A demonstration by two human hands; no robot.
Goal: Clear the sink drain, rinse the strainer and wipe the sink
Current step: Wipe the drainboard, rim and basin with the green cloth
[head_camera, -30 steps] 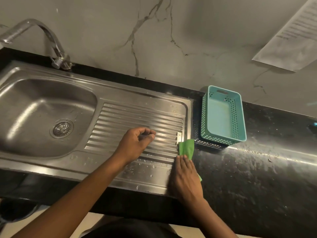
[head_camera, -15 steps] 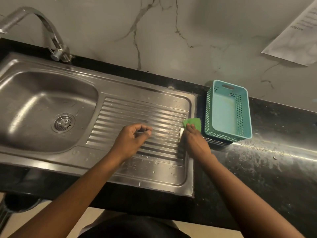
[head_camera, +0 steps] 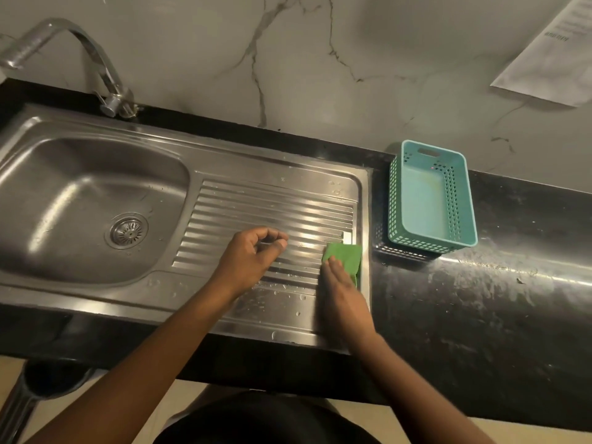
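A steel sink (head_camera: 105, 149) fills the left half, with the round strainer (head_camera: 127, 231) seated in its drain. Its ribbed drainboard (head_camera: 266, 206) lies to the right, dotted with water drops. My right hand (head_camera: 344, 293) lies flat, palm down, and presses a green cloth (head_camera: 346, 255) onto the drainboard's right edge. My left hand (head_camera: 253, 256) rests on the ribs beside it, fingers loosely curled with thumb and forefinger touching, and nothing shows in it.
A curved chrome tap (head_camera: 96, 62) rises behind the basin. A teal perforated basket (head_camera: 431, 195) sits on the black counter (head_camera: 512, 283) right of the sink. A paper sheet (head_camera: 557, 56) hangs on the marble wall.
My right hand pushed the green cloth away along the drainboard's right edge, then drew it back toward me a little. My left hand stayed put on the ribs.
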